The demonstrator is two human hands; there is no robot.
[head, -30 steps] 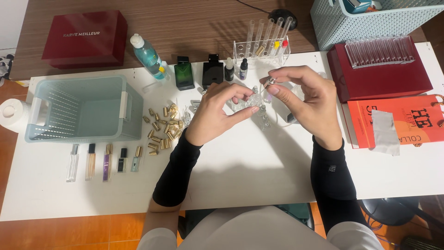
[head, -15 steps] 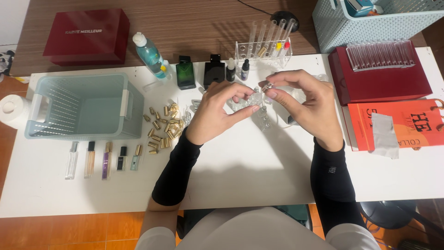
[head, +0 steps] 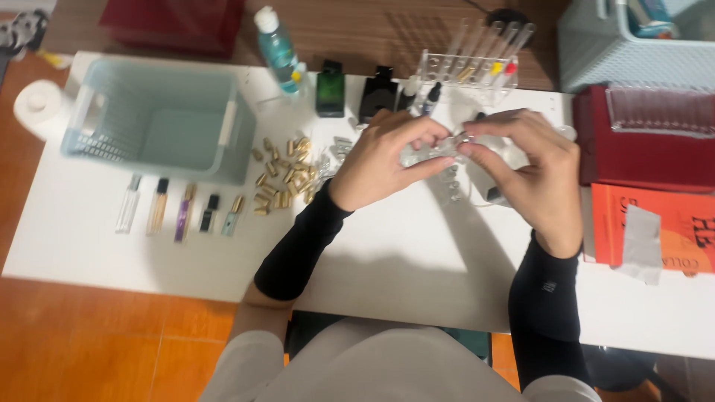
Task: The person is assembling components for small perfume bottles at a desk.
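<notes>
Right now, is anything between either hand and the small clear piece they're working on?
Nothing visible. The left hand and right hand both pinch the small clear piece at their fingertips, above the white table. The heap of gold caps lies off to the left, and the clear tube rack stands behind.

I am seeing the whole view sliding: the head camera is tilting, so the white table [head: 417,275] is now sitting higher and further right in the picture, and everything is blurring with the motion. My left hand [head: 383,160] and right hand [head: 532,175] are drawing closer together, fingertips now meeting over the small clear vial [head: 447,147], where a moment ago a slight gap was showing between them. The pale blue basket [head: 160,123] is drifting towards the top left corner, and more of my lap is coming into view along the bottom edge.
</notes>
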